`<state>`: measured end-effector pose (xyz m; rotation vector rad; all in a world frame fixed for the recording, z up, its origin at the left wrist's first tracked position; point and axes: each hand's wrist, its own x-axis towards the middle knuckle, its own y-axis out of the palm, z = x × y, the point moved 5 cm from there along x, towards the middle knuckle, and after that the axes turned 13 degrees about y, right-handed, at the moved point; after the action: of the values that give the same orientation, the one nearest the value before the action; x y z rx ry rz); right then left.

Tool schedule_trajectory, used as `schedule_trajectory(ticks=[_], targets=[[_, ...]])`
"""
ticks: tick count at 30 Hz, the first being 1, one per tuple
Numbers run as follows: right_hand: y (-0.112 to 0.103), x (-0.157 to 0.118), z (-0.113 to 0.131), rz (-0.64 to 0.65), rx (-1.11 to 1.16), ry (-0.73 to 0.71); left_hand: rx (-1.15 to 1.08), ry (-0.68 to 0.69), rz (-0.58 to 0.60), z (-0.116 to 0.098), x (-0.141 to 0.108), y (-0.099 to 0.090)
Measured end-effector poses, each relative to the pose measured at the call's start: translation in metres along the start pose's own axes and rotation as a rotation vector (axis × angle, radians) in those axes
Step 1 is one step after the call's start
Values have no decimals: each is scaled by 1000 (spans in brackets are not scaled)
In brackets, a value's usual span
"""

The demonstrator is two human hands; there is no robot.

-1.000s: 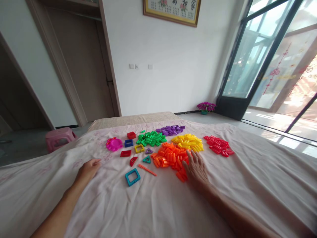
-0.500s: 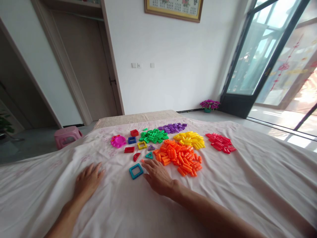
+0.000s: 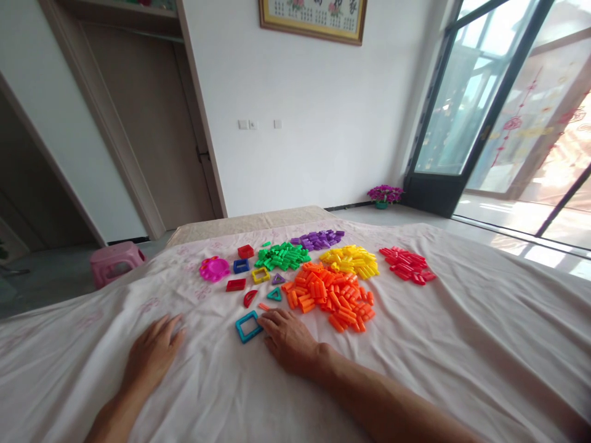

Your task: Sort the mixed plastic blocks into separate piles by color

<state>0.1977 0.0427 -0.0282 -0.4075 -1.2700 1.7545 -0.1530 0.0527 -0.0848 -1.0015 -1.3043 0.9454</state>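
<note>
Cloth (image 3: 207, 387), pale and rumpled, spreads out under both hands as I look on. The right hand (image 3: 289, 337) lies low over it, palm down, its fingertips at the near right side of a blue square frame (image 3: 239, 332); whether they touch it I can't make out from here. One end of an orange stick (image 3: 263, 306) pokes out past those fingers, the rest of it out of sight. The undersides of the fingers are hidden from me, so I cannot tell whether this grip is closed on anything.

The left hand (image 3: 154, 347) rests on the cloth well apart from the other, its grip relaxed, fingers slightly spread, with the square frame across to its right.

Just beyond that frame I see a red half-circle (image 3: 250, 299), a teal triangle (image 3: 274, 299) and a red rectangle (image 3: 236, 285). Farther off lie a yellow frame (image 3: 261, 280) and a magenta piece (image 3: 216, 269). An orange pile (image 3: 335, 295) sprawls near the right hand; behind it are green pieces (image 3: 282, 256), yellow pieces (image 3: 353, 261) and purple pieces (image 3: 317, 240), with red pieces (image 3: 409, 266) heaped off to the right.
</note>
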Motion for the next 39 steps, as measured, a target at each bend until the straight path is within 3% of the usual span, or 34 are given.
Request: schedule_trajectory(ticks=[19,31,39], targets=[[-1,-2,1,4,-12,-15,8,36,-19,9,1,12],[2,0,-2,-27,-12,-30,-10,26,-9,3,0,3],[2,-1,-1,-24,-12,-26,-3,39,-8,5,1,8]])
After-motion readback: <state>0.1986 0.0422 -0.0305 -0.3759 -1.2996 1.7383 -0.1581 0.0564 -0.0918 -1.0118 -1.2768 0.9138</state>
